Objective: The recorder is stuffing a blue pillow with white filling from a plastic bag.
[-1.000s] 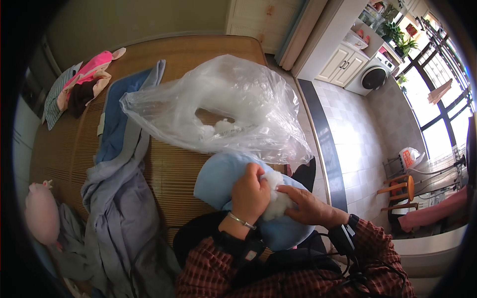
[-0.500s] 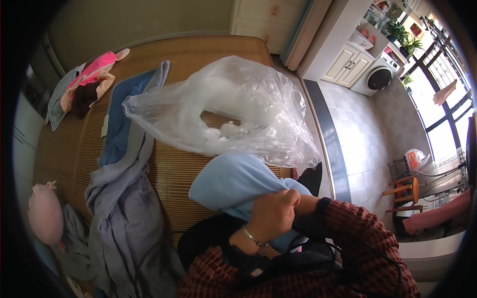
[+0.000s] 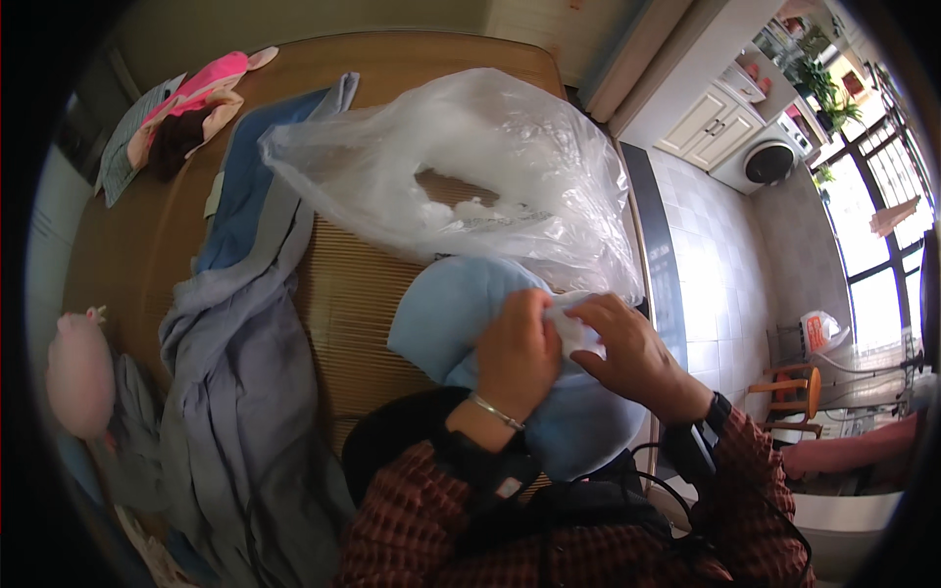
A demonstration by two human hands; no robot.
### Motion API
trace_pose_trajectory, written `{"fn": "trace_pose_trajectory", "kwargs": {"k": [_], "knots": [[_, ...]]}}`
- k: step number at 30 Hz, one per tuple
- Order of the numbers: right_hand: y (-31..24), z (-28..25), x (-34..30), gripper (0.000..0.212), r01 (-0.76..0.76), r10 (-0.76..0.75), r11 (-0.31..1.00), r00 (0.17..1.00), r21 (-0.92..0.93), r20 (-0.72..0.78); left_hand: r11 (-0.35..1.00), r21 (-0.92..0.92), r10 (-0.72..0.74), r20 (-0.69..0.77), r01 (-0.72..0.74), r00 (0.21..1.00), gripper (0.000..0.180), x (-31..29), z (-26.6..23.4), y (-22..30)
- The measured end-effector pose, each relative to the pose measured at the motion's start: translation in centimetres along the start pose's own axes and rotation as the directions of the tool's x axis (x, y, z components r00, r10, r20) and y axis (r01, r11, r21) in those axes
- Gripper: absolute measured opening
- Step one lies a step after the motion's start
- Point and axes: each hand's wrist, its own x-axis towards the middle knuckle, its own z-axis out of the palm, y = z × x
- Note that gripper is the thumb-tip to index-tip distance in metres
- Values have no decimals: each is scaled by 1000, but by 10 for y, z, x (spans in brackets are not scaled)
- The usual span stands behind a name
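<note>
A light blue fabric cushion cover [image 3: 456, 309], rounded and partly plump, lies before me at the mat's edge. My left hand [image 3: 520, 355] is closed on its cloth near an opening. White fluffy stuffing [image 3: 578, 331] shows at that opening. My right hand [image 3: 639, 355] has its fingers bent around the stuffing, thumb toward my left hand. Just beyond the cover rests a large clear plastic bag [image 3: 343, 230] with more white stuffing inside. How far the stuffing reaches into the cover is hidden.
A slatted mat [image 3: 353, 323] covers the bed. Grey-blue cloth [image 3: 240, 392] stretches along the left, beside a pink plush toy [image 3: 80, 377]. Pink and brown clothing [image 3: 201, 108] lies at the far left. Rightward are a tiled floor [image 3: 701, 255], a wooden stool [image 3: 789, 387] and a washing machine [image 3: 760, 162].
My right hand, earlier hidden in the blue cover, is now out in view at the opening with white stuffing. The cover looks fuller on the right, and my left hand still holds it.
</note>
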Motion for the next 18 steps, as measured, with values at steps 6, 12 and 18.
{"fn": "trace_pose_trajectory", "kwargs": {"k": [6,12,18], "knots": [[5,9,-33,23,-684,460,547,727,483,510,928,-21,372,46,-371,927,23,-22,-2,18],[28,34,-40,23,-427,165,-364,845,827,509,946,-105,311,36,-306,950,19,-23,-4,26],[50,58,-26,30,-497,-110,-475,852,726,512,904,-425,133,166,-51,977,12,-19,-5,12]]}}
